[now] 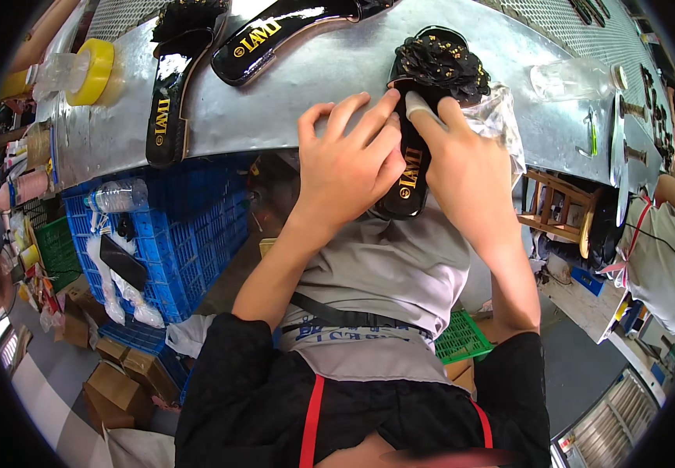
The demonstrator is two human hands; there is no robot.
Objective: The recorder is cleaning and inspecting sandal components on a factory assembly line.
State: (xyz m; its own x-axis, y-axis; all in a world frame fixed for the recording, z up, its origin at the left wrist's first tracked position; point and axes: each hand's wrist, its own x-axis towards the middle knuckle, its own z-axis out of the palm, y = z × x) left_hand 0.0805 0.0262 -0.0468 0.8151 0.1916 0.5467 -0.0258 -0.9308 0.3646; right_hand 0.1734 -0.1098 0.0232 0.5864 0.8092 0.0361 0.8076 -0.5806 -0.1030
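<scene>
Hands meet over a glossy black slide sandal with a ruffled black flower ornament flecked with gold (431,70), which lies at the near edge of a galvanised sheet-metal workbench (290,101), its heel overhanging toward the person's lap. The left hand (345,168) lies flat over the insole with fingers spread, apparently to pin the shoe in place; it presses down rather than closing round anything. The right hand (466,168) comes in from the other side, its forefinger, sheathed in a pale finger cot (418,105), pushing at the base of the ornament where strap meets sole. Whether its remaining fingers curl round the sandal's edge cannot be told, as the hand's own back hides them. A crumpled clear plastic bag (501,117) sits just beside the shoe on the right.

Two more glossy black sandal soles with gold lettering (173,93) lie farther left on the bench, with no flower ornament to be seen on them. A roll of yellow tape (92,70) stands near the left corner, and a clear plastic bottle (567,78) lies to the right. Blue plastic crates (189,226) are stacked under the bench, with brown cardboard boxes (115,386) on the floor.
</scene>
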